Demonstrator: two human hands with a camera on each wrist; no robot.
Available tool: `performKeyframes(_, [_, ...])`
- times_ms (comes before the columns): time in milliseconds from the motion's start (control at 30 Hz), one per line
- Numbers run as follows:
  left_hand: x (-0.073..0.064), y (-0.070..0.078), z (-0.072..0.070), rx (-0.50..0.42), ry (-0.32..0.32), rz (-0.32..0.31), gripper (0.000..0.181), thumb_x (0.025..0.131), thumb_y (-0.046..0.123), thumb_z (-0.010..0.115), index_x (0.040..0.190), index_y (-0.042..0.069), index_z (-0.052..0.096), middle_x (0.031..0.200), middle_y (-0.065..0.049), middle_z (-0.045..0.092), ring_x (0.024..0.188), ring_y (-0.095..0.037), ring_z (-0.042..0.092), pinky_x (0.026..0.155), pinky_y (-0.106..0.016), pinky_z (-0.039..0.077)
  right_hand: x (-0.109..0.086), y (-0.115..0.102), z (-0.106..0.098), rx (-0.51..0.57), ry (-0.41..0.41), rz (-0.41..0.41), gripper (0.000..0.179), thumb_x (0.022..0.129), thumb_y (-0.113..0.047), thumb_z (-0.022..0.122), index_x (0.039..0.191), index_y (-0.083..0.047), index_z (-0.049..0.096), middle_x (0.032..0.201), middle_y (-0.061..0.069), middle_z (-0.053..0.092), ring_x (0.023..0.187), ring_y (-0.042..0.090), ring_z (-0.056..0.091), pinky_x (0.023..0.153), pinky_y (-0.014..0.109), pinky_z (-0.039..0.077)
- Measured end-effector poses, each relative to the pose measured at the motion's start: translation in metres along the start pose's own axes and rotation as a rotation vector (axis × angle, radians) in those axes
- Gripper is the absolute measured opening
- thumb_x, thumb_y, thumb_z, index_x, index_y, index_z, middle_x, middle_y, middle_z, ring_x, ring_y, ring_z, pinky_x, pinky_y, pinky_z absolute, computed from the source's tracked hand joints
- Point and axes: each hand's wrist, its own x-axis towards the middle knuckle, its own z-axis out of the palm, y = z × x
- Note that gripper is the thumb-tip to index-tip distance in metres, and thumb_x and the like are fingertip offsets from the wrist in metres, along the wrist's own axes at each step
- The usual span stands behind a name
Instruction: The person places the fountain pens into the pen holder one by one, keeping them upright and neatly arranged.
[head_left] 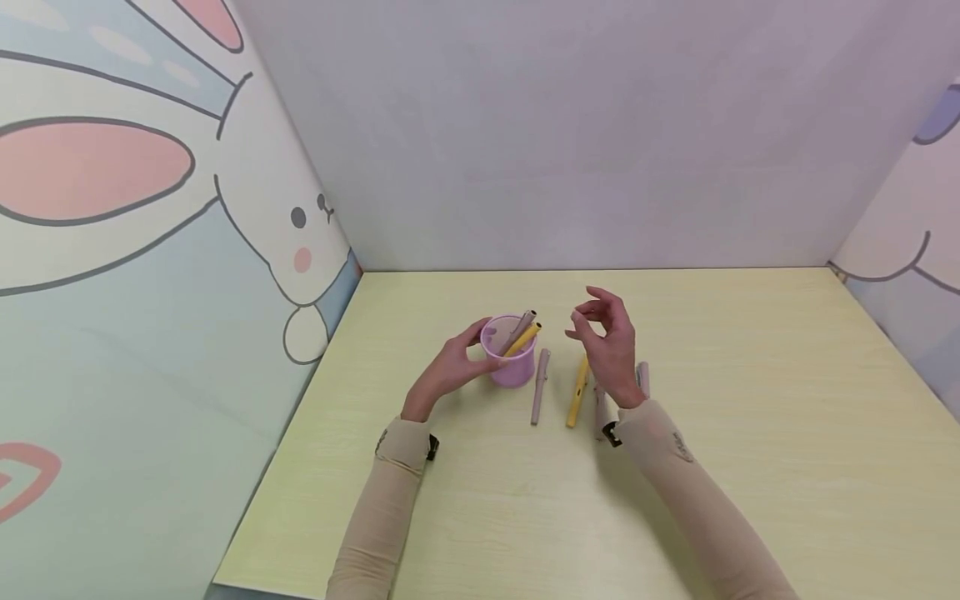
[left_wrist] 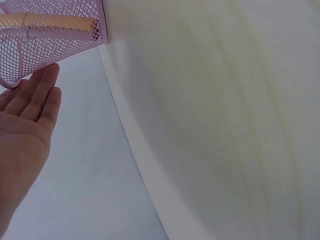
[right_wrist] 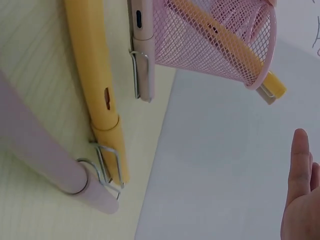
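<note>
My left hand (head_left: 453, 362) holds a pink mesh pen cup (head_left: 512, 377), thumb at the front of the rim and fingers round the far side. Inside lean a yellow pen (head_left: 527, 335) and a mauve pen (head_left: 516, 332), their ends sticking out above the rim. To the right of the cup, my right hand (head_left: 611, 346) hovers over the table with loosely bent fingers and nothing in them. Below it lie a yellow pen (right_wrist: 92, 65) and a mauve pen (right_wrist: 45, 145), both with wire clips. Another mauve pen (head_left: 539, 387) lies beside the cup.
A further mauve pen (head_left: 643, 377) is partly hidden behind my right wrist. The pale wooden table (head_left: 750, 375) meets a plain wall (head_left: 570, 150) at the back. A wall with a cartoon rabbit (head_left: 247, 217) borders its left side.
</note>
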Motion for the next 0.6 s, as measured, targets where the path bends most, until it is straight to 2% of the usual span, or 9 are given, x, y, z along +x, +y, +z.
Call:
performKeyframes(233, [-0.001,0.0,-0.001,0.002,-0.006,0.005,0.079,0.091,0.034,0.078,0.159,0.016,0.041,0.151,-0.008,0.054,0.137,-0.031,0.05,0.11,-0.058,0.04,-0.005,0.001,-0.018,-0.038,0.004,0.023,0.042,0.098,0.008,0.061,0.138,0.001,0.054,0.106,0.012,0.059,0.094,0.017,0.061,0.073,0.027,0.06])
performKeyframes(400, [0.0,-0.001,-0.001,-0.003,-0.004,0.018,0.079,0.091,0.032,0.078,0.159,0.016,0.041,0.151,-0.008,0.054,0.137,-0.03,0.05,0.11,-0.057,0.04,-0.007,0.0,-0.031,-0.042,0.0,0.035,0.042,0.098,0.005,0.062,0.139,-0.001,0.055,0.108,0.01,0.059,0.095,0.015,0.062,0.073,0.028,0.06])
performKeyframes(600, [0.0,-0.001,-0.001,-0.008,-0.012,0.021,0.078,0.092,0.032,0.077,0.159,0.016,0.041,0.151,-0.008,0.053,0.137,-0.03,0.05,0.11,-0.056,0.04,-0.01,-0.004,-0.048,-0.111,0.019,0.11,0.043,0.1,0.004,0.062,0.142,0.001,0.051,0.109,0.01,0.058,0.096,0.017,0.06,0.073,0.026,0.06])
